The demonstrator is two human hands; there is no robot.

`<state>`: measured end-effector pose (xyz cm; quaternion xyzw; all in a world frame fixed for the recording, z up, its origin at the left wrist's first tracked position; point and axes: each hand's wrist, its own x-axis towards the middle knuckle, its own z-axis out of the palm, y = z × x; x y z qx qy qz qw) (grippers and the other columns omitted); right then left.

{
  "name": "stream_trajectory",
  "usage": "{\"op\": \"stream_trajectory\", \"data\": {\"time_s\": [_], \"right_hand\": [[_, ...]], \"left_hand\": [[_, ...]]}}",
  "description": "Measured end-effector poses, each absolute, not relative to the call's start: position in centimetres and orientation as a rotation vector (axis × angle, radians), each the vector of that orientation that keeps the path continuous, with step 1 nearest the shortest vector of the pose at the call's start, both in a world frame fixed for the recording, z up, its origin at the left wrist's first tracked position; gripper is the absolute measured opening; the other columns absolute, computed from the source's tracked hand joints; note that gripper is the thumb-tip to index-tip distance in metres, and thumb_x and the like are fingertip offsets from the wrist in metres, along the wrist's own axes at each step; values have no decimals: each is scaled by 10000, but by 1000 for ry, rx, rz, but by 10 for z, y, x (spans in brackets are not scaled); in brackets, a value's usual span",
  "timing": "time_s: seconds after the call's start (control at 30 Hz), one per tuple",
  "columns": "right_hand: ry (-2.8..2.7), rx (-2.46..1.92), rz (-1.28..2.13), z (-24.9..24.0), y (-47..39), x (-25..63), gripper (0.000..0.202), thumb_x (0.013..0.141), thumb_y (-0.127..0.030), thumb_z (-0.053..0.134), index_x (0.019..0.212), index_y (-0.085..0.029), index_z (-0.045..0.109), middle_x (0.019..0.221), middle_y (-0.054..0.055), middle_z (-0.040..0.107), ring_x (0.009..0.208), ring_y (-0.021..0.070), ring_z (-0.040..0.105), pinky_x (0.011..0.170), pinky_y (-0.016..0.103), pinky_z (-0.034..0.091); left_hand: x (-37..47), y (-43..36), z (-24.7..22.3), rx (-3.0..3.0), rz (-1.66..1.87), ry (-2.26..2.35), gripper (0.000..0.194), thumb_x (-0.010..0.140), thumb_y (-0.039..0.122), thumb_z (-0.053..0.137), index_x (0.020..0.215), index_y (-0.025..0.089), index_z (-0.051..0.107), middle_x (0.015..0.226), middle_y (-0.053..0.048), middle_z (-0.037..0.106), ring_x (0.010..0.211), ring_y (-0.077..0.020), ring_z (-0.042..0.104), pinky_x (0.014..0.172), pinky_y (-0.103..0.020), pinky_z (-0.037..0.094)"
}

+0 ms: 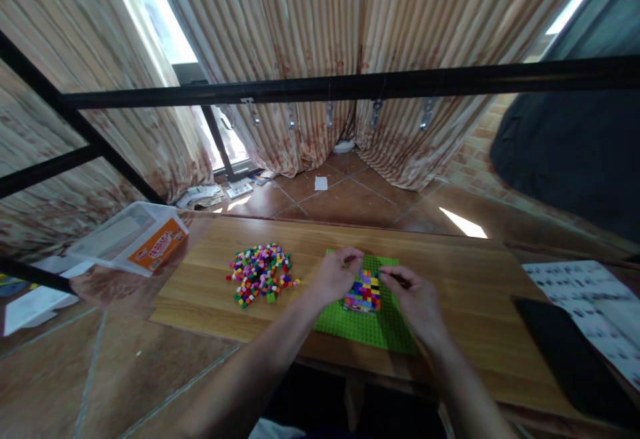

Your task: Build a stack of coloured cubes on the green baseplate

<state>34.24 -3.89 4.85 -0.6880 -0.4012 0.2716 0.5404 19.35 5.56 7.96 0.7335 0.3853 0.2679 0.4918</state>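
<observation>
A small block built of multicoloured toy bricks (pixel 367 292) stands on a green studded baseplate (pixel 350 329). My left hand (pixel 339 275) is at the block's left and far side, its fingers curled in and close together. On the right side, my right hand (pixel 414 297) has its thumb and forefinger pinched together at the block's far right edge. Anything between the fingertips of either hand is too small to make out. Left of the baseplate lies a loose heap of tiny coloured bricks (pixel 260 271), a few strays at its edges.
The wooden table (pixel 200 279) bears all this. A clear plastic box with an orange label (pixel 159 247) stands past its left end. At the right lie a black flat object (pixel 570 352) and a printed sheet (pixel 590 299). A black metal bar (pixel 300 89) crosses beyond the table.
</observation>
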Motion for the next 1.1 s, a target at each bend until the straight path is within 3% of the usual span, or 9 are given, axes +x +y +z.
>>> {"op": "stream_trajectory", "data": {"time_s": [0.33, 0.63, 1.1], "right_hand": [[-1151, -1705, 677, 48, -35, 351, 261, 757, -426, 626, 859, -222, 752, 893, 45, 733, 835, 206, 659, 798, 347, 494], [-1253, -1752, 716, 57, -31, 356, 304, 770, -458, 601, 862, -220, 766, 887, 43, 749, 844, 219, 674, 809, 351, 486], [-1299, -1760, 681, 54, -31, 359, 286, 761, -446, 591, 822, -230, 769, 867, 42, 753, 824, 217, 679, 782, 337, 494]], "left_hand": [[210, 63, 69, 1831, 511, 833, 217, 837, 189, 527, 961, 147, 700, 890, -29, 719, 830, -148, 638, 792, -254, 496], [220, 66, 52, 1706, 517, 793, 174, 755, 231, 686, 891, 125, 708, 808, -33, 710, 730, -141, 628, 702, -255, 503], [225, 66, 49, 1670, 504, 805, 111, 756, 166, 647, 824, 125, 725, 773, -33, 716, 698, -132, 627, 668, -240, 494]]}}
